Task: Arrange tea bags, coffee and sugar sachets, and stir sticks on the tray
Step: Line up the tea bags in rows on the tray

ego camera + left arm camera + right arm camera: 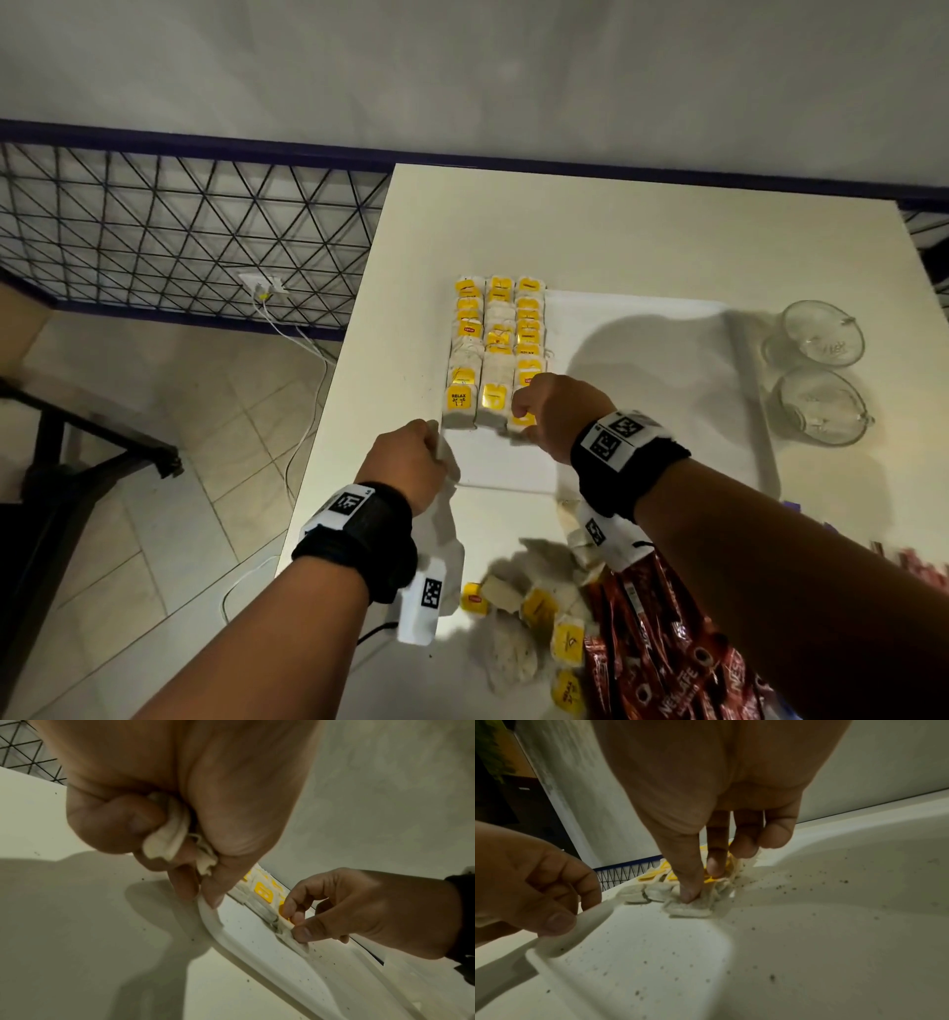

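Three columns of tea bags (495,349) with yellow tags fill the left end of a white tray (642,318) at the centre of my head view; the tray sits on a pale table (565,221). My right hand (557,411), just right of centre, has its fingers narrowed onto the nearest tea bag (689,907) of the right column, thumb pressing its near edge, two fingertips on its yellow tag. My left hand (405,465), lower centre, keeps a wad of spare tea bags (167,839) curled into the palm, while thumb and forefinger pinch the tray's near-left rim (213,921). Dark specks dot the tray floor. Lower right of the frame: a loose heap of tea bags (534,611) beside red coffee sachets (662,647). Two glass cups (819,370) stand at the right, just off the tray.
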